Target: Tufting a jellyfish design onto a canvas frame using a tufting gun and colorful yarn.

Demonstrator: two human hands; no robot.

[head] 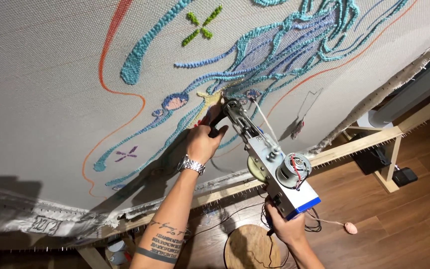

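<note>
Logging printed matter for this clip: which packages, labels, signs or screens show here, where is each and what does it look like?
Fabric marking: lower left on the loose grey edge of the stretched cloth, a small dark outlined print, roughly rectangular.
No packages, signs or screens show.

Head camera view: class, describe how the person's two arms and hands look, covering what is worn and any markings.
Both arms are bare, with no sleeves or gloves. The left hand has a silver metal-link wristwatch at the wrist, and the forearm carries dark tattoos: script lines, a block of text and a solid band. The right hand shows no jewellery or markings.
</note>
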